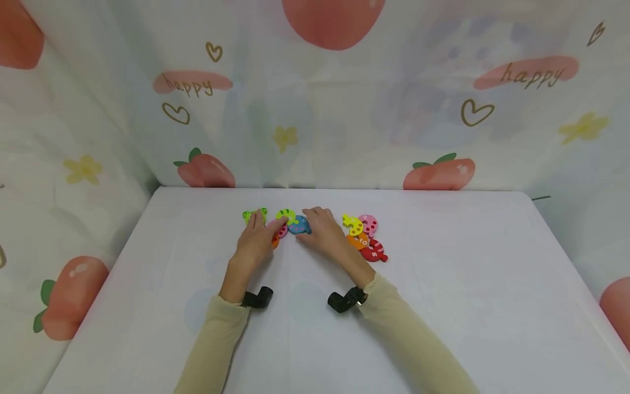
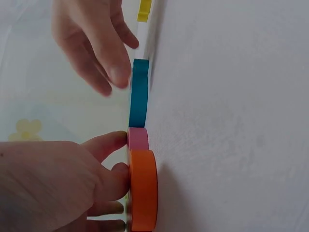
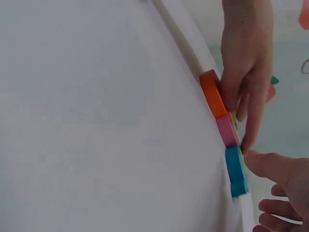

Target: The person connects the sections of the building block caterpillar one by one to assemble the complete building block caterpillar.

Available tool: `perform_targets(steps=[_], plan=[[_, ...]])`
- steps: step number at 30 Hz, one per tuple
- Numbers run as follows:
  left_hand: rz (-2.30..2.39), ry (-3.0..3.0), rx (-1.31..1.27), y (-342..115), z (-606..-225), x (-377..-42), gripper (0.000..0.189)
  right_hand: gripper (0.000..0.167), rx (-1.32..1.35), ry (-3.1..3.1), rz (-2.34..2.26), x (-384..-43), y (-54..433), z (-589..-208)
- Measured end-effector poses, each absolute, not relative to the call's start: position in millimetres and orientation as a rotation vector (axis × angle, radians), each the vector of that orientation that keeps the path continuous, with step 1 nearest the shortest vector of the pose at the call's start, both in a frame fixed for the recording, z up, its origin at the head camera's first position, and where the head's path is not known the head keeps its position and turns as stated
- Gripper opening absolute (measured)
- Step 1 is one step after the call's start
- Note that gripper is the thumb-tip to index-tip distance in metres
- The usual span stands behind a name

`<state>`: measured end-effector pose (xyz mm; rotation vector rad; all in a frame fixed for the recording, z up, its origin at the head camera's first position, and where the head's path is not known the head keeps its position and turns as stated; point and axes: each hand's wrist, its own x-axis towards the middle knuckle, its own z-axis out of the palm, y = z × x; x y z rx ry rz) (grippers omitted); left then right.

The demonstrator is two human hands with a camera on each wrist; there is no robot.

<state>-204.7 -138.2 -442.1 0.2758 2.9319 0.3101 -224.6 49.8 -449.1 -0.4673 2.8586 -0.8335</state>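
Observation:
My left hand lies over a cluster of flat colourful puzzle pieces, its fingers extended and touching them. Beneath or beside it are an orange piece, a pink piece and a green piece partly hidden by the fingers. A green striped piece lies by the left fingertips, against a blue piece with pink dots. Around the blue piece's right side is my right hand, fingers loosely bent and apart; its thumb points at the piece's top in the right wrist view.
Right of the right hand lies another group: a yellow piece, a pink dotted piece, an orange piece marked 10 and a red piece marked 8. All rest on a white table before a printed curtain.

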Motion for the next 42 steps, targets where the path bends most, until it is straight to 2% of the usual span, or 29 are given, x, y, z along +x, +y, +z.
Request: perform_targets(steps=[6, 11, 19, 27, 42], plan=[[0.346, 2.944, 0.328, -135.9, -443.7, -203.5, 0.061, 0.062, -0.547, 2.866, -0.856, -210.6, 111.6, -435.9], [0.387, 2.938, 0.410, -132.5, -443.4, -204.0, 0.051, 0.060, -0.548, 2.877, -0.825, -194.9, 163.6, -427.2], [0.317, 2.910, 0.532, -130.5, -447.2, -203.5, 0.045, 0.060, -0.516, 2.881, -0.841, -163.9, 212.6, -433.3], [0.308, 2.895, 0.521, -130.5, -450.6, -202.6, 0.047, 0.058, -0.604, 2.896, -0.844, -146.2, 227.1, -444.0], [0.291, 2.895, 0.577, -129.0, -450.5, -201.7, 0.047, 0.055, -0.710, 2.922, -0.879, -157.3, 214.5, -436.7]])
